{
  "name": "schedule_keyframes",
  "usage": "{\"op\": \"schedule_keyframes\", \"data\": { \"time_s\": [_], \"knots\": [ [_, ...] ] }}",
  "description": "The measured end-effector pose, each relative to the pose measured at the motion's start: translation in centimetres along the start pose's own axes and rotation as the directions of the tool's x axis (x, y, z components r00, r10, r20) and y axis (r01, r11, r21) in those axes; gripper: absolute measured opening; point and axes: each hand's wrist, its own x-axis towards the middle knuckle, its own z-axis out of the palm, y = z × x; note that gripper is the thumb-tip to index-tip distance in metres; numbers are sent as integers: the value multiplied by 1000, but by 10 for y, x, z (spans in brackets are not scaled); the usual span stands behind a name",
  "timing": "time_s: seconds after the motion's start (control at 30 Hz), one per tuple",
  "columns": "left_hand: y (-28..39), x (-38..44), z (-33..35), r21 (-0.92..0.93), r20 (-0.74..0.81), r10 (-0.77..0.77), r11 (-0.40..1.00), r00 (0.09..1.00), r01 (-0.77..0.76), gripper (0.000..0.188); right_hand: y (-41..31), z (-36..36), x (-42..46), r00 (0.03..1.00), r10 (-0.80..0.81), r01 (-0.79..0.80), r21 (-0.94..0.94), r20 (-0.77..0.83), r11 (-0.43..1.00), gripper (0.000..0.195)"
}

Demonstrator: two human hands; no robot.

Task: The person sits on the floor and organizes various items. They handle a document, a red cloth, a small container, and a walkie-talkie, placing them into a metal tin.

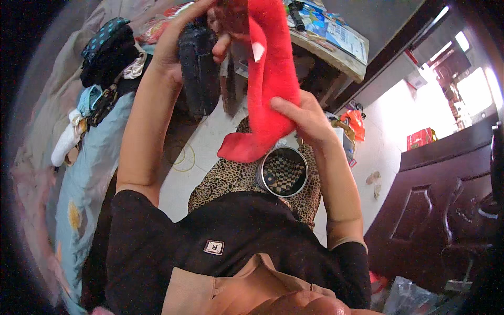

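Observation:
A large red knitted sock (273, 78) hangs down the upper middle, its toe pointing left and a small white patch near its upper part. My right hand (315, 122) grips its lower right side, thumb across the front. My left hand (220, 33) is up at the top, left of the sock; its fingers are partly hidden and blurred, and what they hold is unclear. Beside it is a dark cloth item (201, 75). Under the sock a round metal-rimmed tin (283, 171) rests on my leopard-print lap (224, 181), with black-and-tan checkered fabric inside.
At left, clothes and socks (65, 145) lie on a pale blue cloth (94, 157). A table (346, 63) with printed papers and a black object stands at the upper right. Further right are an orange bag (354, 122), a dark carved wooden panel (429, 204) and clear plastic (409, 293).

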Motion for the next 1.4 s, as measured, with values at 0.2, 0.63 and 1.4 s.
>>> {"op": "schedule_keyframes", "data": {
  "time_s": [0.2, 0.63, 1.4],
  "knots": [
    [-27, -21, -54, 127, -478, -132, 968, 868, 217, 43, -26, -13, -3, 997, -66, 73, 249, -38, 966, 41],
    [-40, -58, -23, 582, -26, -239, 786, 971, 210, 51, -67, -5, 64, 987, -155, 154, -47, -28, 987, 40],
    [1, -19, 3, 382, 103, -49, 924, 993, 6, 43, -44, 8, 68, 892, -421, 439, -531, 163, 725, 92]
  ]
}}
